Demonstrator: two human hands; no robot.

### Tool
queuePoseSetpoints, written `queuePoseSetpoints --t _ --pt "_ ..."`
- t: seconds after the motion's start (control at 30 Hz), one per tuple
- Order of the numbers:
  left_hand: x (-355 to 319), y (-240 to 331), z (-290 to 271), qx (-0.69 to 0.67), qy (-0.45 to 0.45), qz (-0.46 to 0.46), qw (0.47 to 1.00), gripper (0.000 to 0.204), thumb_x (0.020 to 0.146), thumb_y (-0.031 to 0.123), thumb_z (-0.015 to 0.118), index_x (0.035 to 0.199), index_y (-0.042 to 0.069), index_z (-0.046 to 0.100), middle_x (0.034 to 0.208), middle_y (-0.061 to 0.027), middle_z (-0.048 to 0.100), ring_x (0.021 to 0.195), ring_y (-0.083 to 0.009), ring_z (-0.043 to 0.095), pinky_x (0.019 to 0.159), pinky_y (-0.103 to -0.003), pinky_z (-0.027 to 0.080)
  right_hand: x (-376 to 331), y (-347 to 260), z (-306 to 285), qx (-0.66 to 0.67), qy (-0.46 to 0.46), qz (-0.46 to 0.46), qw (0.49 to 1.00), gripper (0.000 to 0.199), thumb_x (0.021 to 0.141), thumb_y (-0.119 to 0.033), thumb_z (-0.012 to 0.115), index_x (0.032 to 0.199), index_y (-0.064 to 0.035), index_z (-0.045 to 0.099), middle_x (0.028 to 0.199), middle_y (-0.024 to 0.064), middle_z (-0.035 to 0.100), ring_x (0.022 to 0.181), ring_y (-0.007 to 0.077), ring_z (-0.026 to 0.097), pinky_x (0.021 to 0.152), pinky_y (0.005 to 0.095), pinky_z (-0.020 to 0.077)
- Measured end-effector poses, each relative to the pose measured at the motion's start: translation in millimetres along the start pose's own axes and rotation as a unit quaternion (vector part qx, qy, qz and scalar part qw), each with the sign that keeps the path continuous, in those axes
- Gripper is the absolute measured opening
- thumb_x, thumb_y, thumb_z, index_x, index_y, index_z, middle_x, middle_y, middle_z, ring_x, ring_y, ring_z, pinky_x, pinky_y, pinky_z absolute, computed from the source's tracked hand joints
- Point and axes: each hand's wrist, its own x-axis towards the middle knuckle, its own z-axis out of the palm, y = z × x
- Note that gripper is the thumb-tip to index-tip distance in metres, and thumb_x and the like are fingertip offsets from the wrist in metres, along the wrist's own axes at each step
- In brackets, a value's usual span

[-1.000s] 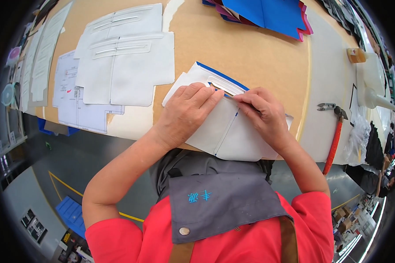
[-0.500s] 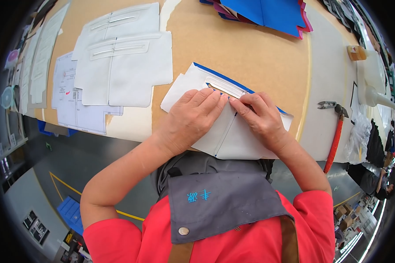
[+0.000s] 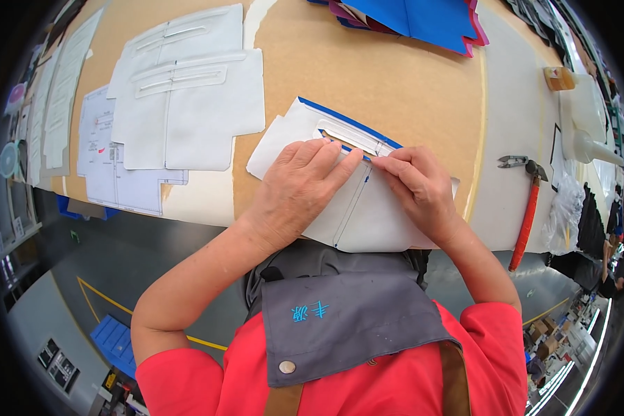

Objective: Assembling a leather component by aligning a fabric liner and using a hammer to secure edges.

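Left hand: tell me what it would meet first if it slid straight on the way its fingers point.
The left hand lies flat on the white fabric piece, fingers pointing toward the right hand. Going straight on, it would probably meet that hand's fingertips first, at the slot with the blue edge.

Not much of that kind here: a printed white paper sheet (image 3: 107,166) with fine line drawings and a red mark lies at the table's left, half under white cut pieces, and small cardboard boxes (image 3: 544,331) sit bottom right on the floor
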Motion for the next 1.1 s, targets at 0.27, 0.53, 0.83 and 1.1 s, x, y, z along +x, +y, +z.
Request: queuePoseSetpoints --t 0.27,0.53,0.83,1.1 --pt "0.3 1.1 -4.6 0.012 -0.023 0.015 1.0 0.049 0.088 0.013 0.061 0.137 0.015 0.065 0.128 -0.007 0.056 0.122 -0.026 0.056 0.101 -0.038 0.046 -5.8 4.5 2.1 -0.093 -0.005 -0.104 0.99 0.041 0.073 0.004 0.073 0.113 -0.0035 0.074 0.096 0.0074 0.064 0.084 0.0237 0.061 0.067 0.0353 0.0526" --pt "0.6 9.1 2.5 -0.001 0.004 0.031 1.0 0.047 0.086 0.01 0.062 0.133 0.005 0.064 0.124 -0.0094 0.062 0.119 -0.0256 0.06 0.1 -0.039 0.05 -2.6 7.0 3.8 -0.08 0.019 -0.083 0.993 0.04 0.073 0.003 0.072 0.113 -0.003 0.073 0.093 0.0061 0.065 0.082 0.0227 0.061 0.07 0.0352 0.0516" --pt "0.1 9.4 3.3 -0.005 0.007 0.029 1.0 0.047 0.086 0.009 0.063 0.133 0.005 0.064 0.124 -0.0092 0.062 0.119 -0.0258 0.06 0.099 -0.039 0.051 -6.2 12.1 -4.9 -0.097 -0.013 -0.15 0.984 0.039 0.074 -0.004 0.071 0.112 -0.0005 0.072 0.095 0.0064 0.065 0.085 0.0236 0.062 0.072 0.0353 0.052" --pt "0.3 9.9 1.4 -0.009 -0.006 0.022 1.0 0.05 0.086 0.01 0.062 0.136 0.013 0.064 0.127 -0.0088 0.06 0.119 -0.0266 0.06 0.1 -0.04 0.05 -3.6 7.5 -5.7 -0.136 -0.029 -0.16 0.977 0.039 0.074 -0.005 0.071 0.112 -0.0004 0.071 0.095 0.0073 0.064 0.086 0.0247 0.063 0.073 0.0357 0.0532"
